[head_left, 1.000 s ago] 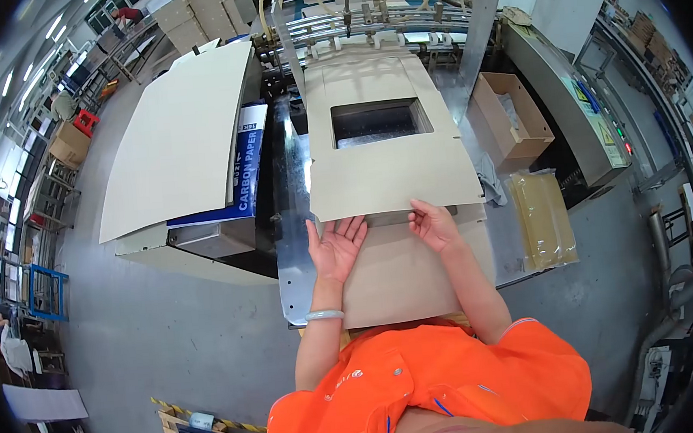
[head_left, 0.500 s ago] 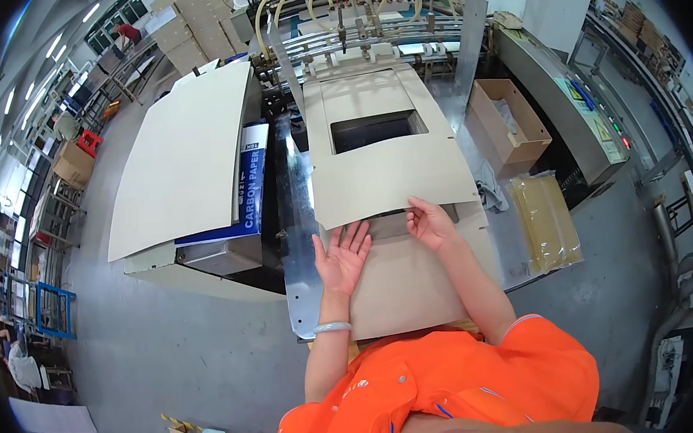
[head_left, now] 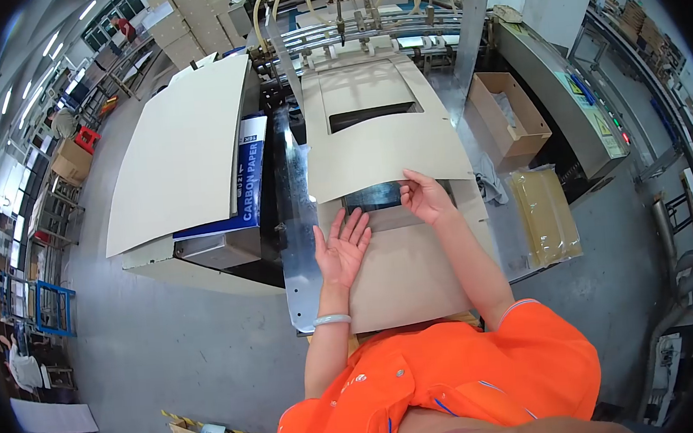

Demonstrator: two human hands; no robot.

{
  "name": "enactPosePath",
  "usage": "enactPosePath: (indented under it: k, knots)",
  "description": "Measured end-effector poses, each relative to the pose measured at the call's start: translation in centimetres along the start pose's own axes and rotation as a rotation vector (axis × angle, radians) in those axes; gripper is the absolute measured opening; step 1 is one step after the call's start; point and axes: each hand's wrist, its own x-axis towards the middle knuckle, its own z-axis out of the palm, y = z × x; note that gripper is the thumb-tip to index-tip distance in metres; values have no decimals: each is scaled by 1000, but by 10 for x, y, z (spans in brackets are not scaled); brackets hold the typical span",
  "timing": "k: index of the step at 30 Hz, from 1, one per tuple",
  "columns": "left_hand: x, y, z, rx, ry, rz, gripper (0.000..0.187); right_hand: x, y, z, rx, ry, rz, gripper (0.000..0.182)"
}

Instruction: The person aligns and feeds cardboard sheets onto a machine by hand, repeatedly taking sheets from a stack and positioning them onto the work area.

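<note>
A beige cardboard sheet (head_left: 390, 148) with a rectangular cut-out lies on the machine bed, its near edge bowed upward. My right hand (head_left: 426, 196) pinches that near edge right of its middle. Palm up and fingers spread, my left hand (head_left: 342, 248) is below the sheet's left part, apart from its edge, and holds nothing. Beneath is another beige sheet (head_left: 404, 281), with a dark opening (head_left: 373, 196) partly showing under the raised edge.
Rollers and hoses of a machine (head_left: 364, 32) stand at the far end. Left are a stack of pale boards (head_left: 178, 148) and a blue carbon paper box (head_left: 250, 183). Right are an open cardboard box (head_left: 510, 122) and a plastic-wrapped yellowish pack (head_left: 546, 217). A distant person (head_left: 124, 28) is at upper left.
The upper sheet has shifted away toward the rollers, showing more of the dark opening below. My right hand has moved forward with its edge; my left hand has barely moved.
</note>
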Motion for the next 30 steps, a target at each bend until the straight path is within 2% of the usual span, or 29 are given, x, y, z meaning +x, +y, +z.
enactPosePath:
  k: [20,30]
  knots:
    - [1,0,-1,30,-30,-2,57,29,-15,12,41,-63,1,3]
    - [1,1,-3,38,-44,-7,56,49,-17,8,33,-39,23,9]
